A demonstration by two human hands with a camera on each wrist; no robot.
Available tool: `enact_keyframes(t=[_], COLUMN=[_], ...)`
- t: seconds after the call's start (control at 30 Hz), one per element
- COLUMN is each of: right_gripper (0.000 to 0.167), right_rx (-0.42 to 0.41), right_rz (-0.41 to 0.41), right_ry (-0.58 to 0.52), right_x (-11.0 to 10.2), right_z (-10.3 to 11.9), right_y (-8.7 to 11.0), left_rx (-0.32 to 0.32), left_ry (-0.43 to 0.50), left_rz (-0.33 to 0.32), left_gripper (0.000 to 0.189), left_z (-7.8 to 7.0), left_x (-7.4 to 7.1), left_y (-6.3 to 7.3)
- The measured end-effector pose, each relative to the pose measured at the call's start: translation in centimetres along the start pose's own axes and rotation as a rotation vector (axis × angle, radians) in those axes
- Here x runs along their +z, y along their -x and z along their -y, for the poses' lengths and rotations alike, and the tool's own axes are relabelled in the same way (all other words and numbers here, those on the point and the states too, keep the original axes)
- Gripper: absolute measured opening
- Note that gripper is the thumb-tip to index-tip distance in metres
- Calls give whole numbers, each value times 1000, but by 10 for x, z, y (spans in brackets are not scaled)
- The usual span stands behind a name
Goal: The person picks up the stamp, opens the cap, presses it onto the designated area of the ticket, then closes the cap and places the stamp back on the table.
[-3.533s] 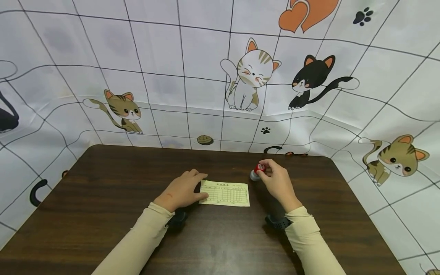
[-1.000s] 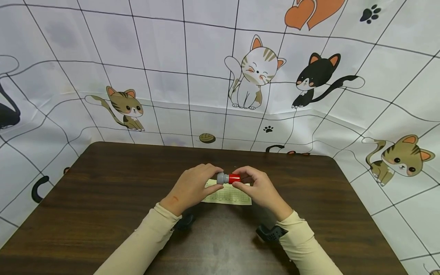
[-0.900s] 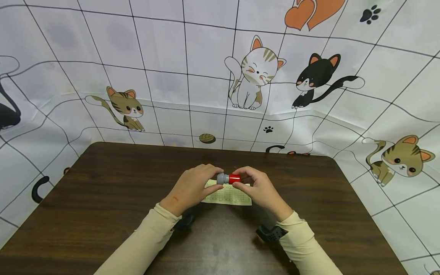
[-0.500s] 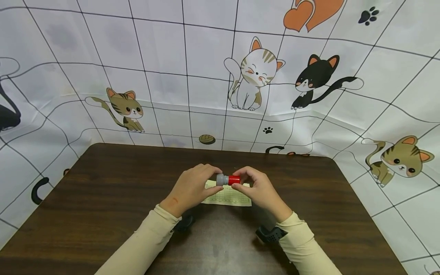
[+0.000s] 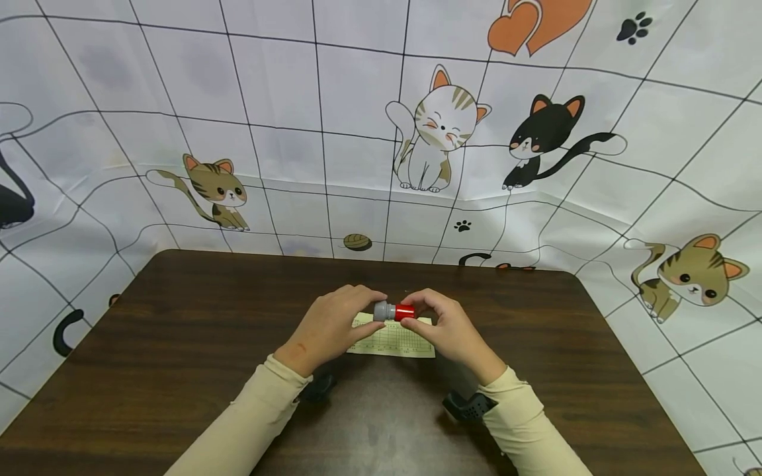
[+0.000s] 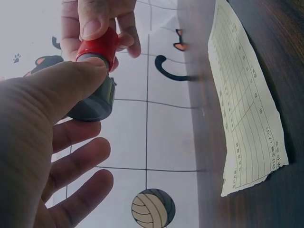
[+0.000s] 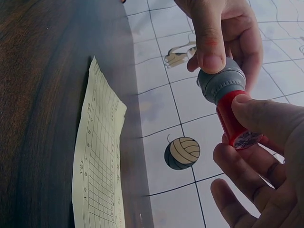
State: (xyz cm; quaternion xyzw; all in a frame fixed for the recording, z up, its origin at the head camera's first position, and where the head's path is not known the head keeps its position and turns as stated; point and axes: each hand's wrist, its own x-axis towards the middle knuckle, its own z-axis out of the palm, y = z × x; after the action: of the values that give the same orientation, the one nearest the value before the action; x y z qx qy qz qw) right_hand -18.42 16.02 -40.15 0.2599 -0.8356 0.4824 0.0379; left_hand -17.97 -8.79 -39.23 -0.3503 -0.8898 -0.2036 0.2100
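A small stamp with a red body [image 5: 404, 313] and a grey cap [image 5: 381, 311] is held sideways over a yellow printed form [image 5: 395, 340]. My left hand [image 5: 333, 324] pinches the grey end between thumb and fingertips. On the red end, the thumb and fingers of my right hand [image 5: 449, 327] have their grip. In the right wrist view the red body [image 7: 230, 116] shows a patterned end face, and the ribbed grey cap [image 7: 223, 80] is joined to it. The form [image 6: 244, 104] lies on the table below, its upper part partly hidden by my hands in the head view.
The dark brown wooden table [image 5: 178, 344] reaches back to a white wall covering [image 5: 280, 158] printed with cartoon cats and grid lines. A black wrist strap [image 5: 469, 404] is on my right wrist, and another dark one [image 5: 317, 389] shows under my left wrist.
Earlier, my left hand was at the form's left edge and my right held the stamp on the table, right of the form. Both hands now hold it above the form, almost still this last second.
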Motion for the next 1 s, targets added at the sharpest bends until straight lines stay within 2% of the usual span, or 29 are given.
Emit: enact_keyframes(t=[0.17,0.63,1.0], right_gripper=[27,26,27], right_rx=[-1,7,34], right_rz=[-4,-19,-2], right_ry=[-6,8,-6], right_x=[0,0,1], right_z=[1,2,2], right_y=[0,-1,0], left_rx=[17,-9,14], left_ry=[-27,-23,-15], left_rz=[-4,-47,-10], left_gripper=[47,41,42], left_z=[1,1,1], left_x=[0,3,1], left_y=[0,1,0])
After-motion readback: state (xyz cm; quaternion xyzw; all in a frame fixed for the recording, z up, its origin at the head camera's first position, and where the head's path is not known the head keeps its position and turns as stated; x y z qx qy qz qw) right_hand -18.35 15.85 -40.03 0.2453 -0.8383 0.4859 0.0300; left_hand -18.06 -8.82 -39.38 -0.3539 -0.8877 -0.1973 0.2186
